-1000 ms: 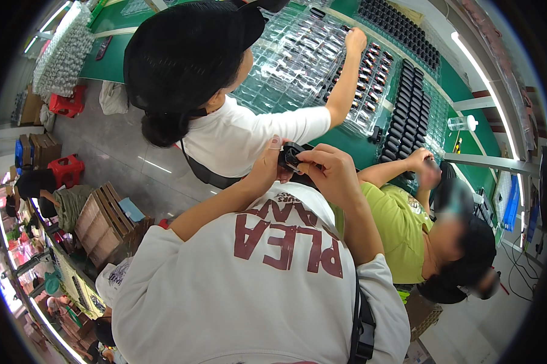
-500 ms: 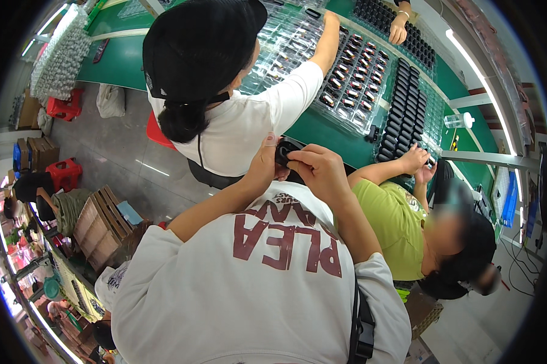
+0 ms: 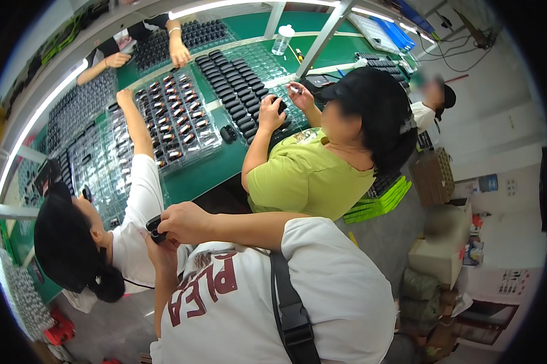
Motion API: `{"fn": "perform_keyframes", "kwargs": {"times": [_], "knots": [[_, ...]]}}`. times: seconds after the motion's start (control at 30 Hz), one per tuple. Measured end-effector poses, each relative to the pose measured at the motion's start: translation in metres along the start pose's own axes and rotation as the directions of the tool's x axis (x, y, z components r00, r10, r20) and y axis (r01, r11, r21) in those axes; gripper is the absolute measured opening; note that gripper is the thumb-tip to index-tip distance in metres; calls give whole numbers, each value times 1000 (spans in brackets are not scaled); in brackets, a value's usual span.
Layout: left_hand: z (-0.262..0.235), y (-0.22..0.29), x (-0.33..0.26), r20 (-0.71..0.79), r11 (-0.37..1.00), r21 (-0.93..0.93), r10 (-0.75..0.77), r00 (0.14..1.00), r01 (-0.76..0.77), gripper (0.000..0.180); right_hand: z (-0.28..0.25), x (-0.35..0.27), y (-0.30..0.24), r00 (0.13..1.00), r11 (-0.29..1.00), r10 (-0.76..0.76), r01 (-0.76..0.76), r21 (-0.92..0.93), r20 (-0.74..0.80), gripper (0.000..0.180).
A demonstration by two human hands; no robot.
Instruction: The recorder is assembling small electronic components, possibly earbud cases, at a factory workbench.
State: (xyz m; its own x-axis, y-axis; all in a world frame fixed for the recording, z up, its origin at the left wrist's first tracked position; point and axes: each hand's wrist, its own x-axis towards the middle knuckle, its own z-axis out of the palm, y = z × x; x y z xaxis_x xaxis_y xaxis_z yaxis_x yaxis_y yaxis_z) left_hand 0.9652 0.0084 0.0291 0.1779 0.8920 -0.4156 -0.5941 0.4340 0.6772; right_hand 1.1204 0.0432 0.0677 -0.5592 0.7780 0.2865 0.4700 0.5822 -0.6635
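i hold a small black part [image 3: 154,229] close to my chest, my right hand [image 3: 185,222] on top of it and my left hand [image 3: 156,247] beneath. two seated people work at the green table [image 3: 207,170] covered with trays of black parts [image 3: 176,115].

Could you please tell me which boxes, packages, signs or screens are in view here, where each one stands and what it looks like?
Brown cardboard box: on the floor, right of the person in green; square, open-topped.
Pale carton: floor, lower right; boxy, beige.
White sheet: far lower right; dark marks in rows.
Green flat packs: stacked behind the person in green.
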Motion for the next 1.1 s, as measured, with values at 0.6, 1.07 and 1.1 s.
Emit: {"fn": "perform_keyframes", "kwargs": {"times": [0.6, 1.07, 1.1], "knots": [[1, 16, -8, -40, 852, 522, 65, 997, -35, 24, -19, -13, 32, 795, 504, 382, -606, 615, 471, 42], [-1, -5, -13, 174, 735, 655, 80, 981, -176, 27, -5, -34, 36, 928, 897, 226, -317, 309, 296, 19], [4, -6, -14, 176, 682, 704, 102, 979, -198, 26, -3, -37, 37, 928, 896, 229, -319, 308, 295, 19]]}}
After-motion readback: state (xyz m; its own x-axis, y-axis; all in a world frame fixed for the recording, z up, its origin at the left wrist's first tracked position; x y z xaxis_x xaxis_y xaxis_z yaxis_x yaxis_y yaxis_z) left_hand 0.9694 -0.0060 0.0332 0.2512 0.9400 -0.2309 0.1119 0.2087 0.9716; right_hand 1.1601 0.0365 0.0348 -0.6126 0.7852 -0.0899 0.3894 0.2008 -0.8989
